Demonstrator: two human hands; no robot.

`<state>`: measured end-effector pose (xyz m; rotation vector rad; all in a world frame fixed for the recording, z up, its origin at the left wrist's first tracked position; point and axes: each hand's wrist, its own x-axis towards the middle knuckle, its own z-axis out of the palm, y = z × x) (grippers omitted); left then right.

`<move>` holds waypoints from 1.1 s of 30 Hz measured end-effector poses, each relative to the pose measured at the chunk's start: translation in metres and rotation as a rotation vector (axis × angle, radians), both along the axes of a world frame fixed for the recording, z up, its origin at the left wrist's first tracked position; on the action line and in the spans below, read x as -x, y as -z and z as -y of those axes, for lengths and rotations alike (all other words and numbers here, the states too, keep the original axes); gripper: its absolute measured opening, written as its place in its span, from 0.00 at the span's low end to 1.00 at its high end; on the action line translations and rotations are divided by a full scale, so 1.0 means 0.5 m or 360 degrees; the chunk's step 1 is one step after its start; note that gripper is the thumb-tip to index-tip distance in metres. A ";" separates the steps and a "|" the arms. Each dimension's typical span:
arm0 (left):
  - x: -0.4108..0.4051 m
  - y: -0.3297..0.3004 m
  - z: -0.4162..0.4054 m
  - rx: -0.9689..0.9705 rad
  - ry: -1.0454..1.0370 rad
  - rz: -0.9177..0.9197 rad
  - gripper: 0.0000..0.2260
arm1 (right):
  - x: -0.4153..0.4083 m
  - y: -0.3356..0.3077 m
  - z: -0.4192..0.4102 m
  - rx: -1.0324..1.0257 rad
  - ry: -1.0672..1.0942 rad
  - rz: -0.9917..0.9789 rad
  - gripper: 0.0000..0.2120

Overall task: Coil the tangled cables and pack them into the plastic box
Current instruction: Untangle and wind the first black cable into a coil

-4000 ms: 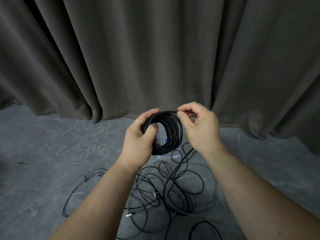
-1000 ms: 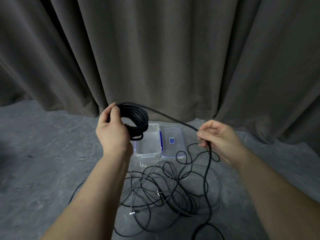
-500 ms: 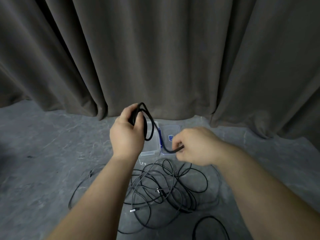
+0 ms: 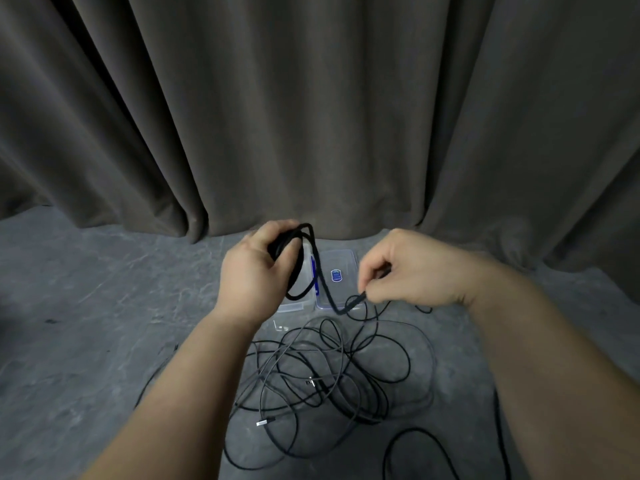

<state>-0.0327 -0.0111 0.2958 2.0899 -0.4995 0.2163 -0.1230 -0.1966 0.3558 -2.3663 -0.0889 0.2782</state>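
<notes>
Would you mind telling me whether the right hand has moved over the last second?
Yes: the right hand has come leftward, now beside the box lid.

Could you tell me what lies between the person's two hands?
In the head view, a slack black cable spans from left hand to right hand.

Dim, even light; soft shadows; wide-angle bowing and slight blur throughout.

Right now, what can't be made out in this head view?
- Clear plastic box: mostly behind the left hand and its black coiled cable; contents unseen.
- Blue lid label: too small to read.
- Black cable loop: cut off by the bottom edge.
</notes>
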 end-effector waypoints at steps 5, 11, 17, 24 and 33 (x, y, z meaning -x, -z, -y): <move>0.019 0.007 0.031 0.0192 0.0226 -0.0263 0.08 | -0.022 0.026 -0.030 -0.0308 -0.0050 0.0266 0.07; 0.029 -0.006 0.046 0.0710 0.0308 -0.0557 0.07 | -0.054 0.092 -0.030 -0.0780 0.0512 0.0751 0.08; 0.043 -0.007 0.059 0.0739 0.0225 -0.0512 0.09 | -0.065 0.106 -0.059 -0.1084 0.0813 0.0759 0.04; 0.054 -0.013 0.067 0.0869 0.0241 -0.0609 0.04 | -0.074 0.130 -0.086 -0.0851 0.1110 0.0849 0.08; 0.040 -0.022 0.051 0.0912 0.0233 -0.0576 0.13 | -0.058 0.109 -0.047 -0.0753 0.0840 0.0878 0.20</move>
